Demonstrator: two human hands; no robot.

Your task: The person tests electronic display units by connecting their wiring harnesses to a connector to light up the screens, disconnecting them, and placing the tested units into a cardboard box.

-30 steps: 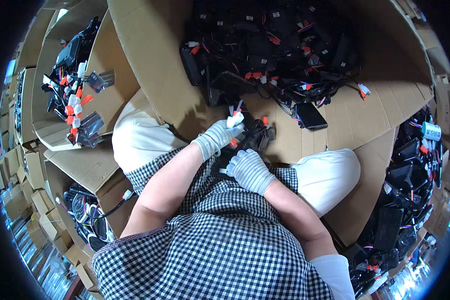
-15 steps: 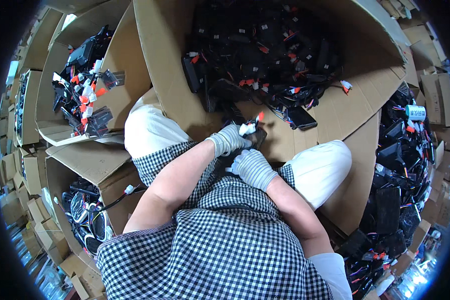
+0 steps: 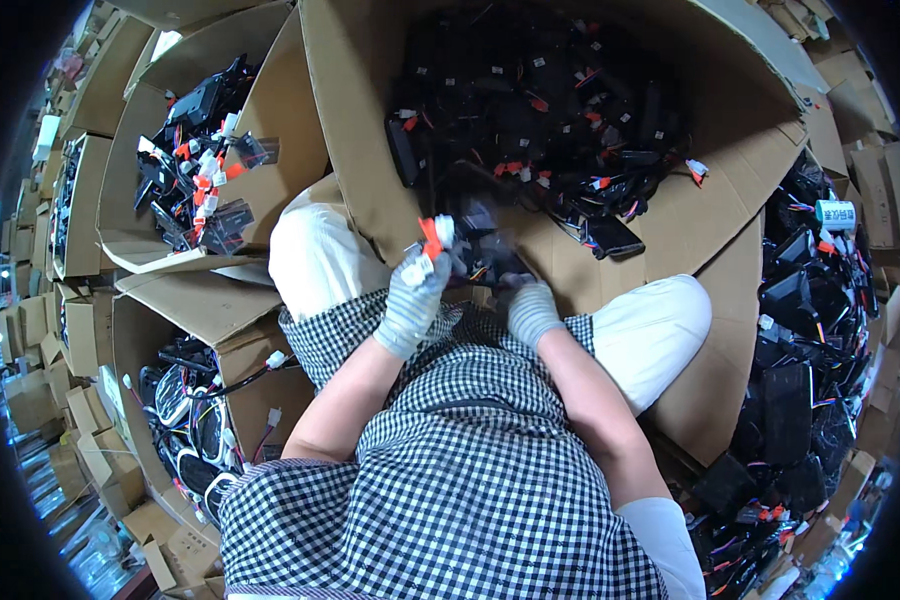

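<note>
Both my hands wear striped pale work gloves and are in front of my lap. My left hand (image 3: pixel 410 310) is closed around a bunch of white and red wire connectors (image 3: pixel 435 237), which stick up above its fingers. Just right of it is a black boxy electronic module (image 3: pixel 485 258) with thin wires, partly smeared by motion. Its near right side is gripped by my right hand (image 3: pixel 533 312), whose fingertips are partly hidden. Beyond them, a large cardboard box (image 3: pixel 355 130) lies open towards me, holding a heap of similar black modules (image 3: pixel 540 110) with connectors.
At the left, an open carton (image 3: pixel 165 258) holds black modules with red and white plugs. Below it another carton (image 3: pixel 245 390) holds round white-rimmed parts (image 3: pixel 175 400). A pile of black modules (image 3: pixel 785 400) lies along the right, with a green-and-white roll (image 3: pixel 835 215) on top.
My left hand has moved left and turned upright, lifting the connectors. My right hand has shifted slightly right and away from me. The module now shows between them, and the view has swung slightly left.
</note>
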